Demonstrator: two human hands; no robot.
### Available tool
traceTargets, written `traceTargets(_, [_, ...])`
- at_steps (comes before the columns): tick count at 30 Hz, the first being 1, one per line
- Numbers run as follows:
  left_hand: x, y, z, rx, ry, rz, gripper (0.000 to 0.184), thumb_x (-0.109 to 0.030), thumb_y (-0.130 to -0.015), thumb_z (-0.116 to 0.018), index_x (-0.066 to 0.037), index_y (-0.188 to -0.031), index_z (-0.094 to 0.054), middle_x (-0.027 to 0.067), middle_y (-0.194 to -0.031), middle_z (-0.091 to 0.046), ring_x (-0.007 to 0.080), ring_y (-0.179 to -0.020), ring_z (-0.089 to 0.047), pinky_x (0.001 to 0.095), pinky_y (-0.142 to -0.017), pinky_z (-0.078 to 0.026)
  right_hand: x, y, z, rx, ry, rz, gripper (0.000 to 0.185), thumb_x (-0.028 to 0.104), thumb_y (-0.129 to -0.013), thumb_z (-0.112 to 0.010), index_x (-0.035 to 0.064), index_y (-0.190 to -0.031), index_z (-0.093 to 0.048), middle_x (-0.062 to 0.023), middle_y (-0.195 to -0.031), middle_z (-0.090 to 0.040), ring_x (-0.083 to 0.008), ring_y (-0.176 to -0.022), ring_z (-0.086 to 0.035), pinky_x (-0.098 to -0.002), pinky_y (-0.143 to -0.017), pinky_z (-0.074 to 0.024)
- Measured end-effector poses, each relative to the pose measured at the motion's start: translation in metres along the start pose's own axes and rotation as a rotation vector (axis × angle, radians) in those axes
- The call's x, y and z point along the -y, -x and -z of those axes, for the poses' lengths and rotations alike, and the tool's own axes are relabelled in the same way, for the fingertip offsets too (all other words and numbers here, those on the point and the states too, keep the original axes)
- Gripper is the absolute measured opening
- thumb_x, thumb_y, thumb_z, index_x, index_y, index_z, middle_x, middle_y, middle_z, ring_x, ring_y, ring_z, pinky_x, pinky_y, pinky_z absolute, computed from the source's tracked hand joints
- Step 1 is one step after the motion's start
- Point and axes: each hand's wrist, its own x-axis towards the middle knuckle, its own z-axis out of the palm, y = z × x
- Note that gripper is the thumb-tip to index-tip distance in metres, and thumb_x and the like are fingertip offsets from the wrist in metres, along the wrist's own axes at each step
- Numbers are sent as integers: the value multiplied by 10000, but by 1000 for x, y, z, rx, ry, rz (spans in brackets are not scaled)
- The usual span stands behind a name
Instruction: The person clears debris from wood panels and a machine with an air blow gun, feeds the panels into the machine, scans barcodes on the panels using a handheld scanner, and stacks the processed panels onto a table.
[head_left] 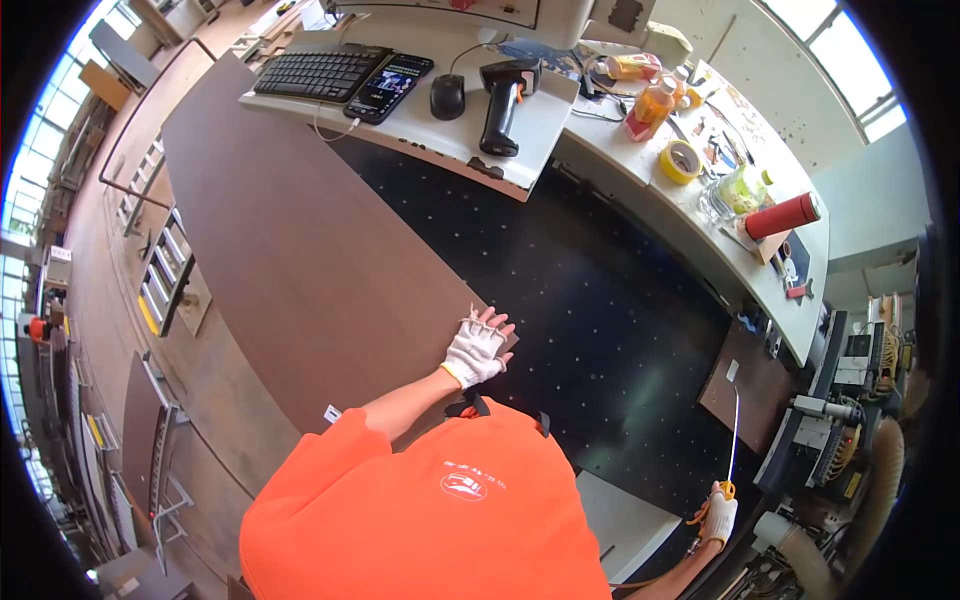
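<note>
A long brown panel (330, 250) lies across the black dotted table top (570, 330). My left hand (478, 350), in a white glove with bare fingertips, rests at the panel's right edge with its fingers apart. On the far right, my right hand (719, 515), also gloved, is closed around an orange-yellow air gun (728, 489). The gun's thin metal tube points up toward a smaller brown panel (755, 385), which has a small white label (733, 371) on it.
Beyond the table, a white desk (420, 130) holds a keyboard (322, 73), phone (389, 87), mouse (447, 97) and scanner (503, 105). Bottles, yellow tape (681, 161) and a red flask (782, 216) stand on the right-hand desk. Machinery (835, 425) borders the right side.
</note>
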Motion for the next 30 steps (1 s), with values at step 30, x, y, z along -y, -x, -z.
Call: traceTargets(30, [-10,-12,8,-158,-32,-102,438,-298,-866,-787,-99,-1249,-715,155,-1342,-679,410,-1297,-600,610,-1114,-461,-81,84,0,52,-202,-40,522,430,-1007,-761,114,-643,-561,-8,-528,-517,-149,-448,-530,-355,-450,-415])
